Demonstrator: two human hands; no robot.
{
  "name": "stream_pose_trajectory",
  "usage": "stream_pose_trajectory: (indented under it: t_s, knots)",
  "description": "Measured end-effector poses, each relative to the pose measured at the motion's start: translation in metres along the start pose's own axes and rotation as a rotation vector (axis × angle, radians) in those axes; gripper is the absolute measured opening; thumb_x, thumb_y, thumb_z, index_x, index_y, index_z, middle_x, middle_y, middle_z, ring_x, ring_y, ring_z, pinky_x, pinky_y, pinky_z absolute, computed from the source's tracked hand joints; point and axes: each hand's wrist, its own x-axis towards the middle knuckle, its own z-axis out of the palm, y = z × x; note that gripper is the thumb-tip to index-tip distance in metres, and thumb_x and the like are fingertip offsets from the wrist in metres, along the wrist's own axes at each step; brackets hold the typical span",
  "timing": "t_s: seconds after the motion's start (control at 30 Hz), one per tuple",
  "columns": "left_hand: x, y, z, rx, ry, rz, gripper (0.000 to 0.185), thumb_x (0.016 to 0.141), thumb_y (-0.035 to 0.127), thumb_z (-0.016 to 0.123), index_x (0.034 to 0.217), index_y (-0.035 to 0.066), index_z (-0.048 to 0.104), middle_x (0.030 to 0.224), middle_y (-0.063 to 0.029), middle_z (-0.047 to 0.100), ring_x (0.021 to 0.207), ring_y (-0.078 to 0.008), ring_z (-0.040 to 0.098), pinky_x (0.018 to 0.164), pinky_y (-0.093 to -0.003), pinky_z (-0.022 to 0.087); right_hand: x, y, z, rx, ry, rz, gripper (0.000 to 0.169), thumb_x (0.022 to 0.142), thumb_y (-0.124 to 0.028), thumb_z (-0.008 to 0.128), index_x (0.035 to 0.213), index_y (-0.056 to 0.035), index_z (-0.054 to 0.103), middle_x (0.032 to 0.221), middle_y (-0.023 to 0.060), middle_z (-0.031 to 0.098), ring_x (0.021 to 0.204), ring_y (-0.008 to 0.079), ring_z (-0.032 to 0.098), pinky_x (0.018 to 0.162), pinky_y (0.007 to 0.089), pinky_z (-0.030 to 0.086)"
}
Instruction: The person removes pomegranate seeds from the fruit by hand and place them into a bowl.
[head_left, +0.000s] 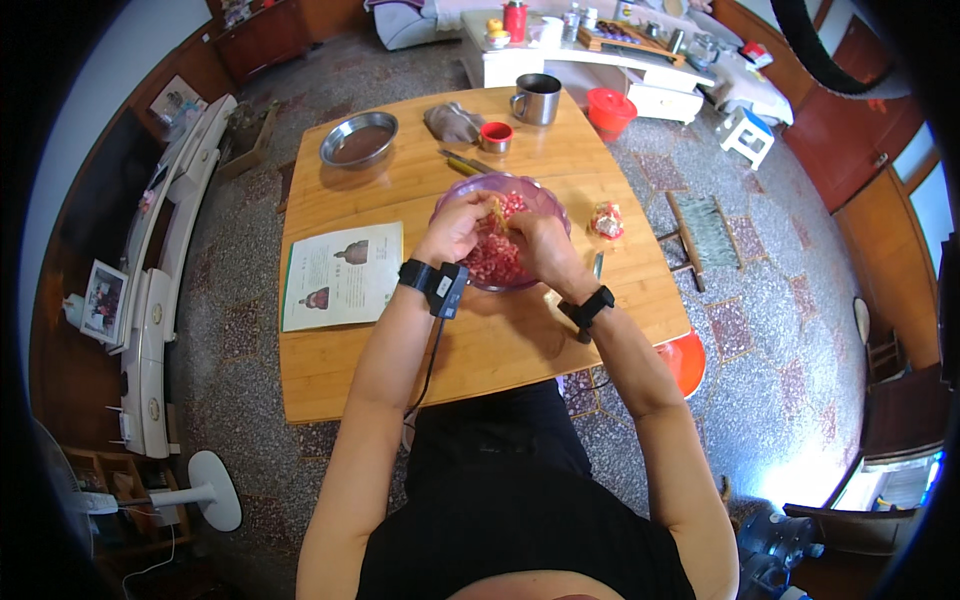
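Observation:
Both hands meet over a purple translucent plastic bowl (556, 196) with a wavy rim. Loose red pomegranate seeds (491, 259) lie heaped inside it. My left hand (459, 223) grips a yellowish piece of pomegranate (498, 215) above the seeds. The fingers of my right hand (546, 241) close on the same piece from the other side, and they partly hide it. To the right of the bowl rests a larger chunk of pomegranate (607, 221) with pale rind and red seeds. A metal blade (598, 264) shows beside my right wrist, its other end partly covered.
Beyond the bowl lie a knife with a yellowish handle (465, 162), a red-lined cup (496, 137), a grey cloth (453, 122) and a steel mug (537, 99). A steel basin (360, 140) stands far left on the wooden table (360, 375). An open booklet (345, 276) lies left.

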Motion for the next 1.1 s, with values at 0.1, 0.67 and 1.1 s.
stream_pose_trajectory:
  t_s: [0.1, 0.67, 1.1]
  knots:
    - [0.01, -0.012, -0.002, 0.326, 0.29, 0.337, 0.006, 0.097, 0.01, 0.068, 0.1, 0.005, 0.068, 0.092, -0.0019, 0.068, 0.083, -0.017, 0.067, 0.075, -0.0303, 0.054, 0.004, -0.006, -0.001, 0.07, 0.057, 0.115, 0.012, 0.078, -0.001, 0.066, 0.089, 0.0022, 0.069, 0.081, 0.025, 0.069, 0.077, 0.0411, 0.069, 0.069, 0.0452, 0.054]
    - [-0.022, -0.004, 0.024, 1.009, 0.054, 0.595, 0.053, 0.07, 0.009, 0.091, 0.117, -0.005, 0.07, 0.108, -0.0166, 0.075, 0.098, -0.0214, 0.072, 0.087, -0.033, 0.056, 0.003, 0.032, -0.008, 0.238, -0.08, 0.134, 0.019, 0.081, -0.008, 0.081, 0.088, 0.0035, 0.068, 0.069, 0.0176, 0.063, 0.061, 0.018, 0.055, 0.061, 0.0367, 0.049]
    - [-0.015, -0.004, 0.012, 0.928, -0.002, 0.562, 0.047, 0.078, 0.008, 0.086, 0.12, -0.004, 0.069, 0.11, -0.0158, 0.075, 0.099, -0.0207, 0.072, 0.088, -0.0325, 0.057, 0.01, 0.001, -0.025, 0.142, -0.167, 0.149, 0.015, 0.079, 0.002, 0.072, 0.093, 0.0039, 0.068, 0.082, 0.0223, 0.07, 0.076, 0.0305, 0.07, 0.07, 0.0385, 0.054]
